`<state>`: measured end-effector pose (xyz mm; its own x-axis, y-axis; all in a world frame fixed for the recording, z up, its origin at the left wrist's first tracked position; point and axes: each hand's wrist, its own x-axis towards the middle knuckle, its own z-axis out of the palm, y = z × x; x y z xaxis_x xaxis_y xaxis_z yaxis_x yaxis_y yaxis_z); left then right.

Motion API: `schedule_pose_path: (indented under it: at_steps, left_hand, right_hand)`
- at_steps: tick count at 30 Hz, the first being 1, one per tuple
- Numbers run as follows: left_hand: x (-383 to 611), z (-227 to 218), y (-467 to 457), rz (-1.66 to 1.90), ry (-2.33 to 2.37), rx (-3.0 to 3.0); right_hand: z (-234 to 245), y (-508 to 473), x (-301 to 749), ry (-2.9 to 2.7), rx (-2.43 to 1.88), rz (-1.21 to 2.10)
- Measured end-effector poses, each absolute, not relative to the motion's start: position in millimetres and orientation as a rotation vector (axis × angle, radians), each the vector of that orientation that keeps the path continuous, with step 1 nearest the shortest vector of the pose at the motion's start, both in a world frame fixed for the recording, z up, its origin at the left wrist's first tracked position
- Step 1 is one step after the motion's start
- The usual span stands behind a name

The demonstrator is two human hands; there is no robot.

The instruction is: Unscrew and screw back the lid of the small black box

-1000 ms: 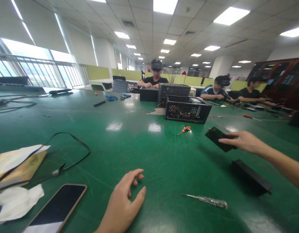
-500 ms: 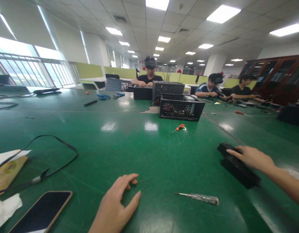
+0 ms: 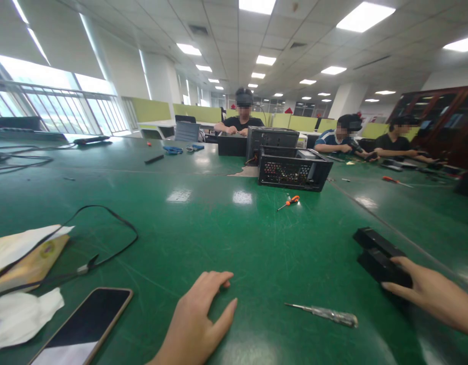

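My left hand [image 3: 201, 312] lies low over the green tabletop [image 3: 219, 238], fingers bent but apart from the thumb, with nothing in it. On the right side, my right hand [image 3: 431, 284] grips a black box-shaped piece [image 3: 382, 266] by its near end, thumb on the near side and fingers over the far side. Just behind that piece, a second long black block [image 3: 378, 241] lies close against it; whether they touch I cannot tell. Between my hands is a screwdriver with a clear handle [image 3: 333, 315], its tip pointing left.
Ahead stands an open black computer case [image 3: 295, 170], with an orange-handled screwdriver [image 3: 290, 202] before it. A phone [image 3: 89, 319], crumpled tissue [image 3: 29, 314], paper packet [image 3: 47, 253] and black strap [image 3: 123, 223] lie left. A person [image 3: 241, 119] sits opposite; two more sit at right.
My right hand has shifted from the top of the black pieces to the near end of the closer one. The view has turned slightly left; my left hand keeps its pose.
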<state>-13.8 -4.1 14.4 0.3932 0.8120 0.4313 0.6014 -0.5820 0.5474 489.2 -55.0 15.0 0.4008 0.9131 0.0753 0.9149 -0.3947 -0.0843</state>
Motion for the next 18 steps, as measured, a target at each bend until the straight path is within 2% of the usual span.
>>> schedule_pose_path:
  at_steps: [4, 7, 10, 13, 18]
  left_hand:
    - [-9, 13, -6, 0.92, 1.163, 2.411]
    - [-7, 12, -2, 0.886, 1.185, 2.473]
    - [-8, 13, 10, 0.803, 1.238, 2.544]
    - [-15, 14, 20, 0.707, 1.279, 2.581]
    - [-28, 14, 19, 0.78, 1.218, 2.395]
  right_hand:
    - [25, -33, 403, -2.048, -1.996, 0.281]
    - [42, 17, 329, -2.369, -1.705, 0.202]
    - [50, 85, 304, -2.228, -1.814, -0.008]
    - [45, 146, 323, -2.088, -2.019, -0.177]
    - [20, 183, 364, -2.063, -2.24, -0.306]
